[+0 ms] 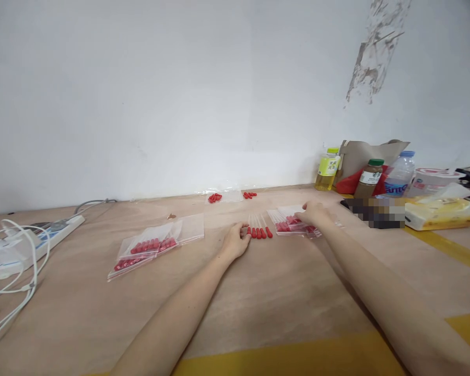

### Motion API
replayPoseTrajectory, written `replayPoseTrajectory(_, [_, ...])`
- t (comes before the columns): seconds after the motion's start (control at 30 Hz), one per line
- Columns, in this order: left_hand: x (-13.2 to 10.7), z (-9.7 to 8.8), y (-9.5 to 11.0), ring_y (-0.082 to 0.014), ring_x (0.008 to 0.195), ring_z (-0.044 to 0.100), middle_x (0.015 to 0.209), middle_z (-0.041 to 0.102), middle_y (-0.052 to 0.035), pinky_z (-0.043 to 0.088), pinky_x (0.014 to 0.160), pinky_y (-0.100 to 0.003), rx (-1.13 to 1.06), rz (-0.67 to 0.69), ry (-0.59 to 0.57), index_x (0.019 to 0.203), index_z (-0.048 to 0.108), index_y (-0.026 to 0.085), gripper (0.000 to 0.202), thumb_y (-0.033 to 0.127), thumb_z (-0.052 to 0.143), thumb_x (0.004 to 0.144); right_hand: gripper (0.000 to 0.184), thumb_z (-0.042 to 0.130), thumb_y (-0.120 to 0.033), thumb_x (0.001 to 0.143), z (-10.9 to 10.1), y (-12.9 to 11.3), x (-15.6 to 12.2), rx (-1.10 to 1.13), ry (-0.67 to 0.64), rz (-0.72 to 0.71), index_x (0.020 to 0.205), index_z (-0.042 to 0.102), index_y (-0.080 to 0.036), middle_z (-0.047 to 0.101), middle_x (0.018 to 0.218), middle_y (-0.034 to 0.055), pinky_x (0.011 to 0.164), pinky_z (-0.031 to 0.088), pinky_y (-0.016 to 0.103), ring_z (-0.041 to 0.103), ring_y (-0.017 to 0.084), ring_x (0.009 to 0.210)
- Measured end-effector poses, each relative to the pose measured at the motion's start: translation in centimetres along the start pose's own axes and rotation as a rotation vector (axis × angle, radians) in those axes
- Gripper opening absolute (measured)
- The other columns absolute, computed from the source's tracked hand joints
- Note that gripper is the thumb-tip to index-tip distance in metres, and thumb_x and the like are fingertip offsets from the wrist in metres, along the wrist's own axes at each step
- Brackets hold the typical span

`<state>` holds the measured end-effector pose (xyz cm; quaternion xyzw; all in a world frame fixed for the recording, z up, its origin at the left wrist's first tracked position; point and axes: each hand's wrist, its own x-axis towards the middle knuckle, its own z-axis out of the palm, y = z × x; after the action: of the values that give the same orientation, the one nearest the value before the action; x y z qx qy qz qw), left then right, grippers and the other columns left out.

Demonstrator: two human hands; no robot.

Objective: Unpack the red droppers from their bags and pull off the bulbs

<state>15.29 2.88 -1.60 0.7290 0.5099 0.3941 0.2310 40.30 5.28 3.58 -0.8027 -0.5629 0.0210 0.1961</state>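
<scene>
Several droppers with red rubber bulbs and thin clear stems (261,233) lie side by side in a row on the tabletop. My left hand (235,242) rests at the left end of the row, its curved thumb and forefinger apart and close against the leftmost bulb. To the right of the row lies a small stack of clear zip bags (282,226) with red-bulbed droppers inside. My right hand (316,215) reaches onto this stack, fingers bent and seemingly pinching a bag; its fingertips are partly hidden. On the left, more zip bags of droppers (147,245) overlap in a pile.
Loose red bulbs (215,198) lie with clear bags near the wall. At far left stand a power strip (68,230) and white cables (33,261). Toward the right are a yellow tea bottle (326,169), a brown drink bottle (370,178), a water bottle (400,175) and a tissue pack (441,213).
</scene>
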Motion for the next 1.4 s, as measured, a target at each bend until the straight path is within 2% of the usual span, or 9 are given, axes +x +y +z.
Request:
replayPoseTrajectory(0.23, [0.0,0.7,0.5,-0.0122,0.074,0.06,0.084,0.065,-0.005,0.05,0.07,-0.024,-0.071,-0.001,-0.099,0.095,0.059,0.012,0.023,0.009,0.057,0.072,0.043,0.071,-0.041,0.051,0.3,1.1,1.5,0.031,-0.12,0.161,0.083,0.065,-0.012,0.063,0.091,0.018,0.073,0.044,0.043,0.058,0.032,0.088])
replayPoseTrajectory(0.47, [-0.6,0.5,0.7,-0.0136,0.076,0.06,0.09,0.064,-0.0076,0.049,0.072,-0.026,-0.08,-0.035,0.017,0.095,0.058,0.012,0.022,0.013,0.056,0.073,0.021,0.066,-0.034,0.06,0.8,0.8,1.4,0.178,-0.031,0.112,0.065,0.064,-0.014,0.065,0.079,0.0157,0.07,0.044,0.036,0.06,0.029,0.085])
replayPoseTrajectory(0.73, [-1.6,-1.3,-0.6,-0.0161,0.082,0.061,0.093,0.062,-0.0114,0.049,0.075,-0.031,-0.067,-0.088,0.118,0.098,0.054,0.01,0.025,0.008,0.053,0.073,0.021,0.047,-0.028,0.078,0.3,-4.1,-1.7,0.616,0.101,-0.105,0.084,0.06,-0.012,0.064,0.094,0.0131,0.076,0.042,0.03,0.057,0.021,0.093])
replayPoseTrajectory(0.87, [-4.7,-4.9,-1.4,-0.0207,0.11,0.046,0.119,0.047,-0.0127,0.037,0.095,-0.04,0.011,0.022,0.218,0.118,0.041,0.013,0.043,0.012,0.05,0.075,0.019,0.05,-0.027,0.077,2.5,-8.2,-5.5,0.87,-0.171,-0.266,0.086,0.059,-0.013,0.066,0.079,0.0049,0.063,0.047,0.023,0.06,0.013,0.069])
replayPoseTrajectory(0.93, [-6.4,-7.1,-1.6,-0.0228,0.119,0.036,0.124,0.04,-0.0138,0.028,0.102,-0.043,0.189,0.268,0.318,0.12,0.038,0.012,0.045,0.012,0.045,0.076,0.015,0.054,-0.022,0.073,3.8,-9.6,-7.7,0.951,-0.332,-0.345,0.083,0.06,-0.013,0.065,0.069,0.0011,0.06,0.048,0.022,0.059,0.011,0.062])
replayPoseTrajectory(1.03, [-8.2,-9.8,-1.4,-0.0222,0.125,0.029,0.128,0.039,-0.0105,0.023,0.105,-0.042,0.347,0.538,0.073,0.121,0.04,0.017,0.044,0.013,0.043,0.077,0.011,0.061,-0.021,0.069,5.3,-10.7,-10.4,1.035,-0.534,-0.431,0.077,0.061,-0.013,0.063,0.062,-0.0011,0.059,0.049,0.023,0.059,0.011,0.059])
replayPoseTrajectory(1.17, [-9.0,-11.0,-0.6,-0.0241,0.129,0.023,0.138,0.031,-0.0082,0.025,0.105,-0.04,0.429,0.499,-0.29,0.13,0.035,0.022,0.051,0.026,0.048,0.08,0.021,0.067,-0.019,0.066,5.8,-10.5,-11.6,1.209,-0.628,-0.335,0.083,0.057,-0.014,0.061,0.066,-0.0018,0.062,0.05,0.023,0.059,0.009,0.061])
replayPoseTrajectory(1.27, [-9.0,-10.6,-0.3,-0.023,0.129,0.026,0.142,0.026,-0.0074,0.027,0.104,-0.039,0.437,0.37,-0.356,0.134,0.031,0.025,0.053,0.035,0.045,0.084,0.028,0.067,-0.016,0.066,5.2,-9.7,-11.9,1.245,-0.643,-0.124,0.088,0.051,-0.014,0.057,0.064,-0.0032,0.06,0.051,0.024,0.058,0.009,0.057])
replayPoseTrajectory(1.4, [-9.3,-9.9,-0.4,-0.0212,0.128,0.029,0.142,0.027,-0.0074,0.027,0.103,-0.038,0.441,0.235,-0.309,0.135,0.028,0.025,0.054,0.043,0.04,0.086,0.055,0.069,-0.01,0.061,4.1,-8.9,-13.0,1.238,-0.883,0.011,0.107,0.039,-0.012,0.056,0.061,-0.0039,0.056,0.053,0.027,0.06,0.012,0.054])
